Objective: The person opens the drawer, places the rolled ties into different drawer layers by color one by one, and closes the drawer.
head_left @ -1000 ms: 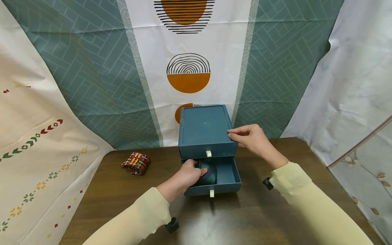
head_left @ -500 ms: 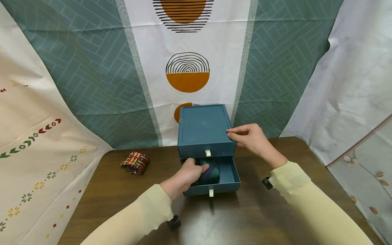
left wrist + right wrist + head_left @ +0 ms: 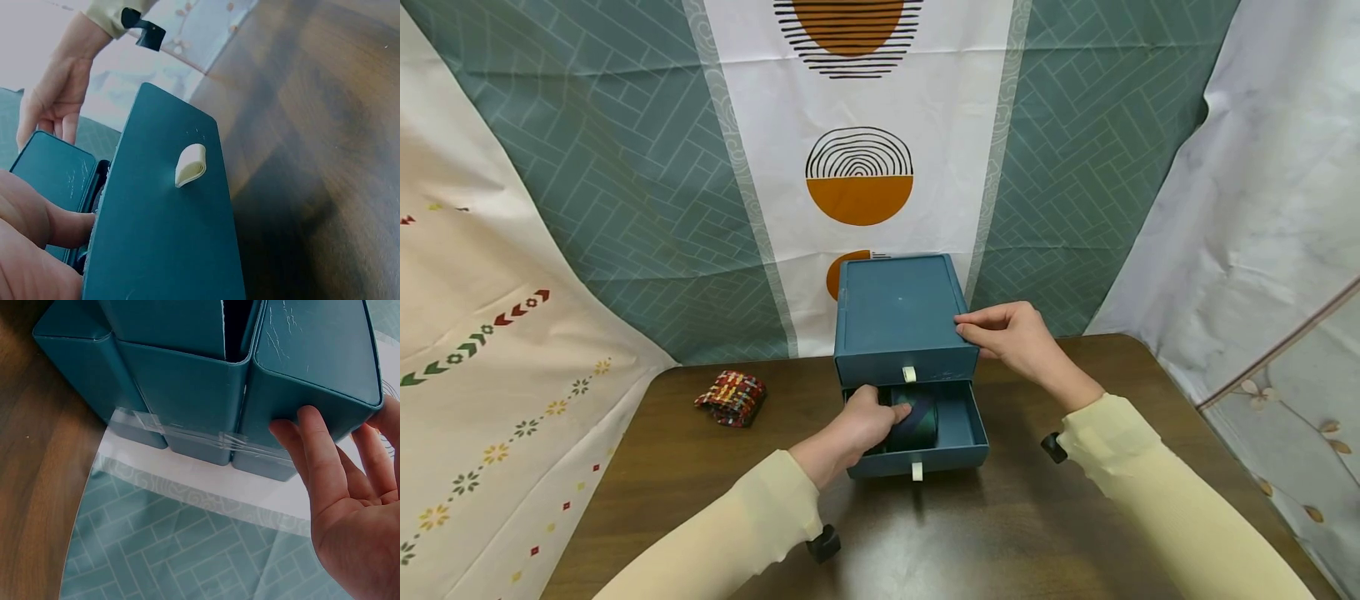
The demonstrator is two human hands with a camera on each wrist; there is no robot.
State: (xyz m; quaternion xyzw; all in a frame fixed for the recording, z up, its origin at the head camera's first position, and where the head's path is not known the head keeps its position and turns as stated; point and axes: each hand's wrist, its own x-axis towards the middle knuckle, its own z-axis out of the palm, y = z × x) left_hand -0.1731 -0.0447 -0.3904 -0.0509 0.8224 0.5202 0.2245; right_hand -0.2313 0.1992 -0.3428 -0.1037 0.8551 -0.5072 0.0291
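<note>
A dark teal drawer cabinet (image 3: 901, 304) stands at the back of the table, with a drawer (image 3: 962, 421) pulled out below the top one. Inside that drawer, toward its left, lies a rolled dark green and navy cloth (image 3: 921, 425). My left hand (image 3: 861, 421) reaches in and grips the roll, thumb across its top; the other fingers are mostly hidden. At the cabinet's right edge, my right hand (image 3: 1018, 337) holds the top unit between thumb and fingers. The right wrist view shows those fingers (image 3: 322, 456) against the cabinet's side.
A rolled red multicoloured woven cloth (image 3: 733, 398) lies on the brown wooden table (image 3: 700, 475), left of the cabinet. Pale fabric tabs (image 3: 917, 472) serve as drawer pulls. Patterned curtains (image 3: 655, 183) hang behind and at both sides. Clear tape (image 3: 187, 437) crosses the cabinet's side.
The dark rolled cloth has shifted slightly right in the drawer, and my left hand has turned a little with it. My right hand keeps its hold on the cabinet.
</note>
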